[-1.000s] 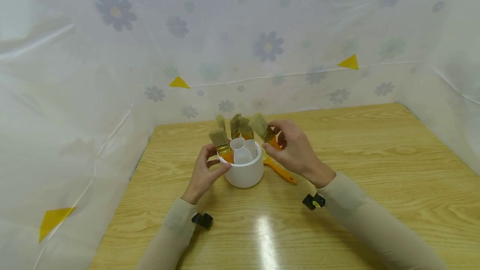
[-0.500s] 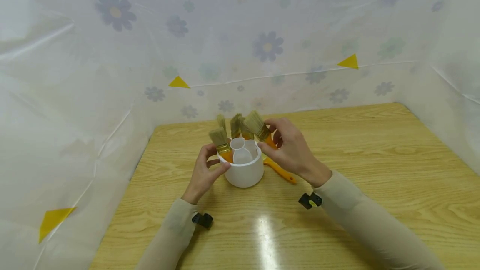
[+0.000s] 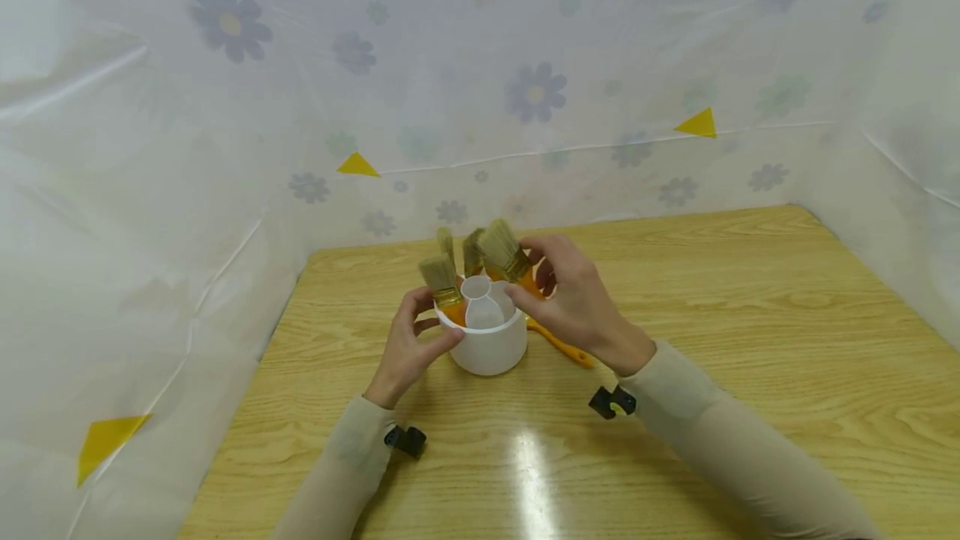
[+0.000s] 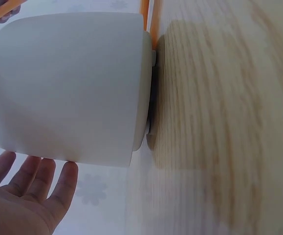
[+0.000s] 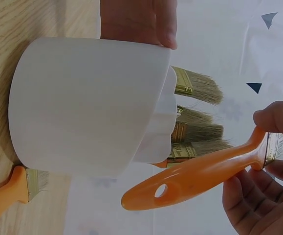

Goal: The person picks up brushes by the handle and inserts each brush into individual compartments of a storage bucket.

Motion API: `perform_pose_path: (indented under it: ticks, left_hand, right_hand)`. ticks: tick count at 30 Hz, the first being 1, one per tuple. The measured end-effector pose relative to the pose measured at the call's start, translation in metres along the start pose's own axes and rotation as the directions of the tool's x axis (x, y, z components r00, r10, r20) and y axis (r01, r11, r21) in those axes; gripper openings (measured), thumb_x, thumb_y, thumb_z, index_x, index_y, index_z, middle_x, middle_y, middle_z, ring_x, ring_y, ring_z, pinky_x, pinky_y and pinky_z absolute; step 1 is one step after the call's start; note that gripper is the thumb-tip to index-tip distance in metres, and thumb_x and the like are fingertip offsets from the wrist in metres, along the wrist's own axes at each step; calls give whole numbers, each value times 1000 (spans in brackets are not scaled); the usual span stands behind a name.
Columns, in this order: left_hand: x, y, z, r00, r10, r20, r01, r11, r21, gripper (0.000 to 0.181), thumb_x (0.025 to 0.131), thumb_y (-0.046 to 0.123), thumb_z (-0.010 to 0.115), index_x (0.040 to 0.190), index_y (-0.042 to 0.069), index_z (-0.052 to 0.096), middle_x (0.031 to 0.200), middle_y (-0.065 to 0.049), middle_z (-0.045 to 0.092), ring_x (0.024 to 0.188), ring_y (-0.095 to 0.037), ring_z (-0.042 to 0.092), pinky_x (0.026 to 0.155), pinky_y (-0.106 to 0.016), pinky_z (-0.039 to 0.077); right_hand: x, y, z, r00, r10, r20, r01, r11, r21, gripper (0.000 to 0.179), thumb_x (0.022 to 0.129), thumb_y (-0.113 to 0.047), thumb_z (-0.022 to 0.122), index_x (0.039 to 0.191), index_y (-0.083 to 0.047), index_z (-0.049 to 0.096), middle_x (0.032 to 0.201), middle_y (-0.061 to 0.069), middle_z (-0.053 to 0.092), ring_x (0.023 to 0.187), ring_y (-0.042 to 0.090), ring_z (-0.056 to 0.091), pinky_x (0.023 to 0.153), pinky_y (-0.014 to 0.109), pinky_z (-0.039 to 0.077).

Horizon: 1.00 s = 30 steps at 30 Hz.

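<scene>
A white round holder [image 3: 489, 350] with inner compartments stands upright on the table, several orange-handled paintbrushes in it with bristles up. My left hand [image 3: 408, 348] grips its left side, thumb at the front rim; in the left wrist view the fingertips [image 4: 65, 183] touch its wall. My right hand [image 3: 573, 294] pinches a paintbrush [image 5: 195, 174] near its metal band, between thumb and fingers. That brush is tilted, its bristles up and its handle end pointing at the holder in the right wrist view. The held handle is mostly hidden in the head view.
Another orange-handled paintbrush [image 3: 562, 346] lies on the wooden table [image 3: 712, 315] just right of the holder. Flower-patterned plastic sheeting [image 3: 480, 90] surrounds the table at the back and sides. Small dark cameras [image 3: 405, 440] are worn at both wrists.
My right hand has moved left with the paintbrush, bringing its bristles over the rear brushes in the holder. The left hand and the holder have stayed in place.
</scene>
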<state>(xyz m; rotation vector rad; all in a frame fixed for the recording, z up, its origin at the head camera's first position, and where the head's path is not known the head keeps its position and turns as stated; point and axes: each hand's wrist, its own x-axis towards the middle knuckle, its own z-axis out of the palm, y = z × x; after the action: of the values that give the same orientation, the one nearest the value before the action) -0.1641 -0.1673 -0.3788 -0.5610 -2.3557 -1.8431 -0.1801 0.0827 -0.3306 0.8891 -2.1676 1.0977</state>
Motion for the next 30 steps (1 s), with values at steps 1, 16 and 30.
perform_pose_path:
  ticks: [1, 16, 30]
  left_hand:
    - [0, 0, 0, 1000, 2, 0, -2, 1000, 1, 61, 82, 5, 71, 135, -3, 40, 130, -21, 46, 120, -37, 44, 98, -56, 41]
    - [0, -1, 0, 1000, 13, 0, -13, 1000, 16, 59, 83, 5, 71, 132, -3, 40, 130, -20, 45, 120, -36, 44, 98, -57, 41]
    - [3, -18, -1, 1000, -1, 5, 1, 1000, 20, 61, 83, 7, 72, 135, 1, 39, 133, -16, 44, 122, -32, 44, 99, -51, 42]
  right_hand:
    - [0, -1, 1, 1000, -4, -2, 4, 1000, 4, 51, 81, -16, 77, 124, -5, 53, 97, 7, 53, 65, 15, 51, 54, 30, 49]
    - [10, -12, 7, 999, -45, -16, 46, 998, 53, 53, 80, -14, 77, 125, -2, 52, 98, 8, 54, 65, 15, 51, 55, 30, 49]
    - [18, -18, 16, 997, -59, -39, 61, 997, 54, 51, 82, -16, 76, 125, -3, 52, 99, 7, 54, 64, 14, 50, 54, 27, 47]
